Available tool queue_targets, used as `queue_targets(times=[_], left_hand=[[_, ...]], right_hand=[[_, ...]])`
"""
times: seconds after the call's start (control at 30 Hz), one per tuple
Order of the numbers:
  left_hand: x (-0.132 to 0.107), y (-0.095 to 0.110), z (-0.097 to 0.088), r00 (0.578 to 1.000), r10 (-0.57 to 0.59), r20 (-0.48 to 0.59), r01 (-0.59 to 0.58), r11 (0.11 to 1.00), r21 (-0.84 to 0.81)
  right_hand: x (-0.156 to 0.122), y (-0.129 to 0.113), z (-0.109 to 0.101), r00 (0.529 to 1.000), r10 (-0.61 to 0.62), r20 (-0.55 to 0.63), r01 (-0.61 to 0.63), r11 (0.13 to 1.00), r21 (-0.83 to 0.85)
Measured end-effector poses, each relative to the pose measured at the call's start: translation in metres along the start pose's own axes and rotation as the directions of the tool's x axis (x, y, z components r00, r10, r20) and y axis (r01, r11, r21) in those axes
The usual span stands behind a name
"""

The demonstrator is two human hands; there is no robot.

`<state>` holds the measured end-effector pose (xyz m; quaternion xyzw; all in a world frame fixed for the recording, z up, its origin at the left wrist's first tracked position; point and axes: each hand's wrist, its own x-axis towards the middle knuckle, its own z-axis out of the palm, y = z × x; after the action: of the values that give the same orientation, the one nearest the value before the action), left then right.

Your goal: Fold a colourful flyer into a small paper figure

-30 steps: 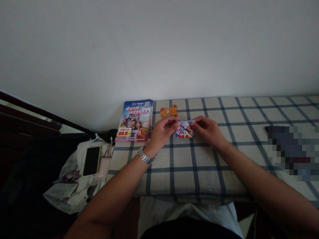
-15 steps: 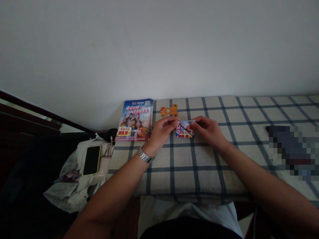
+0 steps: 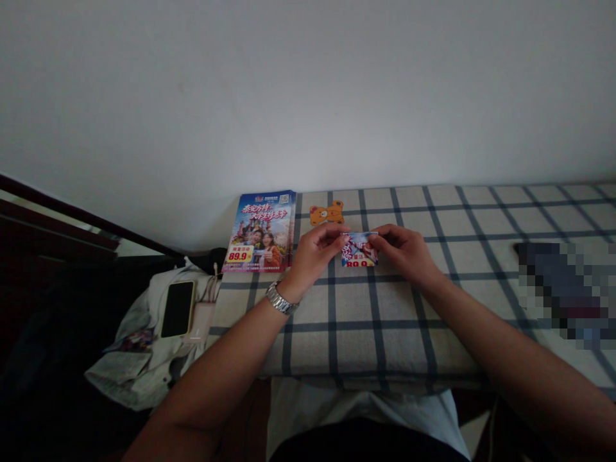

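A small folded flyer (image 3: 360,251), printed in red, white and blue with part of a price showing, is held over the checked cloth. My left hand (image 3: 317,250), with a metal watch at the wrist, pinches its upper left corner between thumb and fingers. At the upper right corner my right hand (image 3: 402,251) pinches it the same way. The fingertips behind the paper are hidden. To the left lies a stack of flyers (image 3: 262,231) with the same kind of print. Just beyond my left hand is an orange bear-shaped cutout (image 3: 327,213), flat on the cloth.
The checked cloth (image 3: 308,346) covers the table up to the wall (image 3: 308,96). A phone (image 3: 178,309) rests on pale fabric (image 3: 139,378) at the lower left. A dark, pixelated object (image 3: 558,282) lies at the right.
The folded flyer and both hands have shifted very slightly to the right. The flyer's visible print looks a little different, its price partly cut off at the lower edge.
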<state>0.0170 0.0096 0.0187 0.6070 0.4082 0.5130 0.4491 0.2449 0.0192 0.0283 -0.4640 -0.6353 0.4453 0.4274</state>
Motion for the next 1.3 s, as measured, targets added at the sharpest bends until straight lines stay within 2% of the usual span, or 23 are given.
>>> queue_targets(times=[0.43,0.57,0.83,1.03,1.3], left_hand=[[-0.0004,-0.0043,0.0007,0.999,-0.039,-0.019,0.039,0.999,-0.010],[-0.0005,-0.0044,0.0002,1.000,-0.013,-0.003,0.014,1.000,0.012],[0.0005,-0.0049,-0.0009,0.993,0.104,0.052,-0.109,0.990,0.095],[0.0009,-0.0017,-0.0004,0.991,0.099,0.085,-0.109,0.987,0.117],[0.0006,-0.0051,0.0005,0.996,0.080,0.046,-0.083,0.994,0.074]], right_hand=[[-0.0012,-0.0009,0.0031,1.000,0.002,0.019,-0.003,1.000,0.025],[-0.0022,-0.0009,0.0031,1.000,-0.009,0.021,0.008,1.000,0.004],[-0.0022,0.0004,0.0022,0.999,-0.027,0.028,0.029,0.998,-0.058],[-0.0026,0.0028,0.0014,0.999,-0.033,0.032,0.036,0.996,-0.082],[-0.0030,0.0028,0.0026,0.998,-0.039,0.056,0.044,0.995,-0.089]])
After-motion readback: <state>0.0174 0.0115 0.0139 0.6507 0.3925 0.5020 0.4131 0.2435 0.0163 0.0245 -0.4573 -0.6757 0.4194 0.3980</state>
